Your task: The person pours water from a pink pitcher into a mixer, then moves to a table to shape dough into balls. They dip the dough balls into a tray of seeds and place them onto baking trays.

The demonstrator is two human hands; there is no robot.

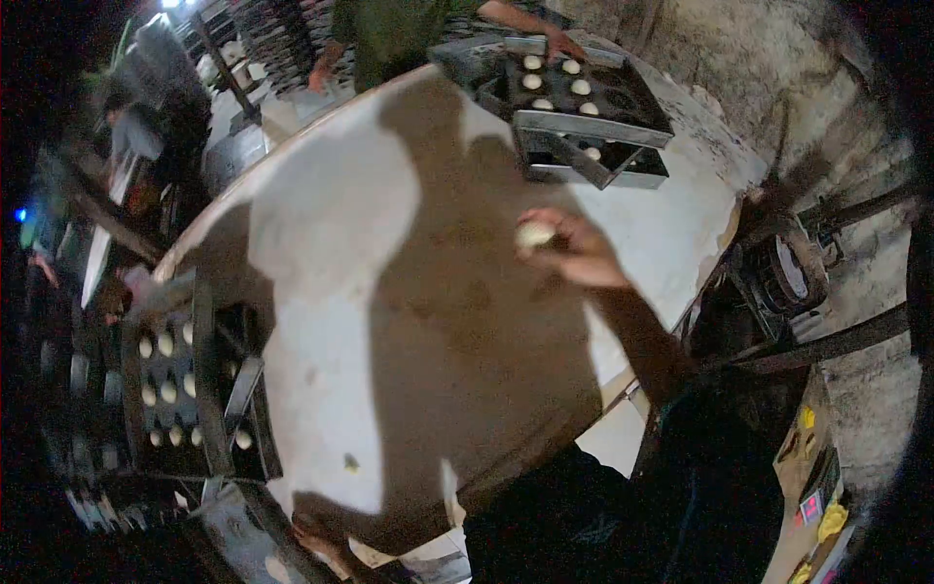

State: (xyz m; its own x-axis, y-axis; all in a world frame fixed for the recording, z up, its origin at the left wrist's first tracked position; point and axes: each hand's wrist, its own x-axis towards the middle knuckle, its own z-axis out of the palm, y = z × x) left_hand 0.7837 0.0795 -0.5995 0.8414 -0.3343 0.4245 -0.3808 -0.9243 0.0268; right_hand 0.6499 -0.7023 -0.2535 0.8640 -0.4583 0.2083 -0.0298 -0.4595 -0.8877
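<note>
My right hand [574, 251] is above the table [331, 341], its fingers closed round a pale dough ball [534, 235]. Low at the left, my left hand [316, 535] is by the table's near edge, close to a dark tray; its fingers are dim and what they touch is unclear. Up at the back right, a dark metal tray [623, 102] bears several dough balls and sits on another tray [637, 178]. More dough balls lie in a tray at the left [180, 414].
Across the table stands a person in a dark green shirt [404, 39], one hand at the back tray. Other people are dimly visible at the far left. A round metal machine part [790, 270] is beside the wall at the right. A small scrap [351, 462] lies on the table.
</note>
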